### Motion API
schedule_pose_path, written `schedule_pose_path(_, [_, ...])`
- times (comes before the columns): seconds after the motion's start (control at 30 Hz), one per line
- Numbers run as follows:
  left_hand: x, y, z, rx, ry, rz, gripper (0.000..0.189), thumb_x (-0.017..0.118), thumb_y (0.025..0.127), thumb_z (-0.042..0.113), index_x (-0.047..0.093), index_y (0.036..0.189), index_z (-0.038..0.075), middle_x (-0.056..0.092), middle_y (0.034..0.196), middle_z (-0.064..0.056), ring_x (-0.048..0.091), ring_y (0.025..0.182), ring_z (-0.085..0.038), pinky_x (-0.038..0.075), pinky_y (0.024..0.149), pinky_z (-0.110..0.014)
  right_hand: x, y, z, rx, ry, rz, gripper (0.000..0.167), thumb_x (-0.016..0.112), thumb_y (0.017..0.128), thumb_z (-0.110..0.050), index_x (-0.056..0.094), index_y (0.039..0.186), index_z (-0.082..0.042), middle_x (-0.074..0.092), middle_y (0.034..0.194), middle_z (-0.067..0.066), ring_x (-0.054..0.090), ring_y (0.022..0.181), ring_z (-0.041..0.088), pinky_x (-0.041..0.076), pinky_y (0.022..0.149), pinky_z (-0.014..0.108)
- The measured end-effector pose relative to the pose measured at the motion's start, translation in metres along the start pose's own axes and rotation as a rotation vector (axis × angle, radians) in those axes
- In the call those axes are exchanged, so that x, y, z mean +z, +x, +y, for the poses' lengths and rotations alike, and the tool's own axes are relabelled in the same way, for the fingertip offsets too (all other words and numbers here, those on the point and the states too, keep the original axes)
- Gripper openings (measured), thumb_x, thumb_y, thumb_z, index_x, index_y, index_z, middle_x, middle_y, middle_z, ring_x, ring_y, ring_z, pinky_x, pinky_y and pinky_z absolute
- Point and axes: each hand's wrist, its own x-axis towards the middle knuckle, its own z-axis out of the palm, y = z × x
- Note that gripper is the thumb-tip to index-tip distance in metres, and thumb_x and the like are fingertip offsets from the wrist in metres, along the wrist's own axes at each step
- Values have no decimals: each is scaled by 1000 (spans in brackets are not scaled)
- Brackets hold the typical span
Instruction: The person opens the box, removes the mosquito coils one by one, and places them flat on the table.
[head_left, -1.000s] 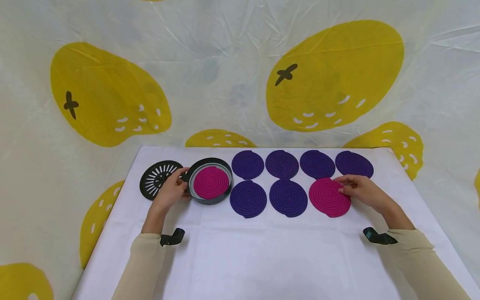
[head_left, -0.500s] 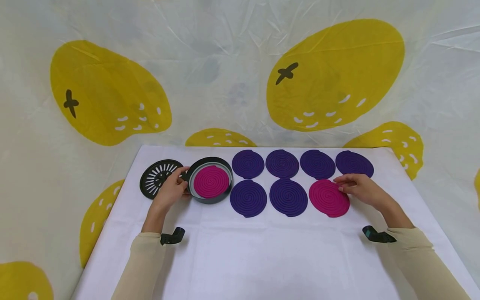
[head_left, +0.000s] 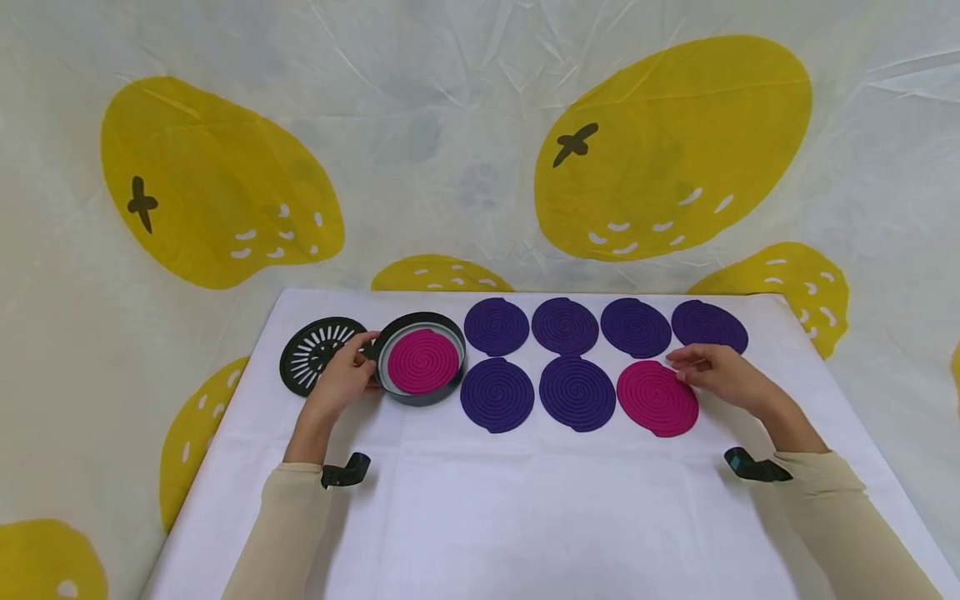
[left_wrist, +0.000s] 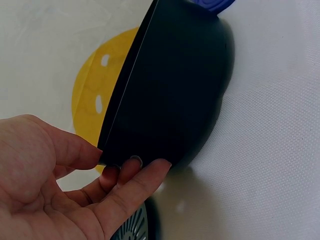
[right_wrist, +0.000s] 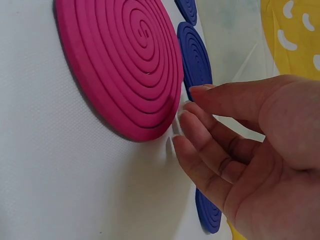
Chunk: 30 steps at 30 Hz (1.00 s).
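Note:
In the head view my left hand (head_left: 343,377) holds the near-left side of a round dark tin (head_left: 423,401), a mosquito coil holder. The left wrist view shows the thumb at the rim and the fingers on the outer wall of the tin (left_wrist: 170,85). Inside the tin is a pink mosquito coil (head_left: 422,362). A second pink coil (head_left: 657,399) lies flat on the table at the right end of the front row. Just off its upper right edge is my right hand (head_left: 720,377); its loosely bent fingers hold nothing, as the right wrist view shows.
Left of the tin lies a black slotted lid (head_left: 306,357), partly covered by my left hand. Two purple coils (head_left: 497,395) share the front row with the pink one. Several more purple coils (head_left: 565,327) form a back row along the far edge of the white-covered table (head_left: 525,517).
My right hand has let go of the pink coil on the table and drawn slightly away from it. That coil has settled flat. The left hand stays on the tin.

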Motion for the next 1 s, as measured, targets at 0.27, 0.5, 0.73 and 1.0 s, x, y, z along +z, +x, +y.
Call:
schedule_pose_path(0.27, [0, 1, 1, -6, 5, -3, 55, 43, 104, 0, 37, 156, 15, 54, 108, -27, 70, 87, -29, 62, 81, -41, -6, 2, -7, -60, -30, 79, 34, 63, 99, -5, 60, 131, 7, 67, 121, 24, 65, 103, 21, 52, 80, 11])
schedule_pose_path(0.5, [0, 1, -1, -6, -5, -8, 54, 43, 104, 0, 37, 156, 15, 54, 107, -27, 70, 87, -29, 62, 81, -42, -6, 5, -25, -126, -30, 118, 33, 63, 100, -10, 62, 129, 5, 68, 120, 24, 67, 101, 13, 50, 82, 7])
schedule_pose_path(0.73, [0, 2, -3, 1, -3, -7, 54, 44, 103, 0, 38, 155, 14, 54, 105, -25, 69, 84, -28, 63, 79, -40, 0, 13, -45, -150, -10, 116, 31, 62, 101, -8, 62, 129, 4, 68, 118, 24, 67, 99, 13, 50, 80, 10])
schedule_pose_path(1.0, [0, 1, -2, -6, 7, 3, 54, 43, 104, 0, 38, 155, 16, 53, 105, -23, 69, 86, -28, 63, 78, -39, 10, 25, -64, -191, 85, 92, 30, 62, 101, -7, 63, 129, 3, 68, 119, 26, 68, 100, 5, 54, 82, 15])
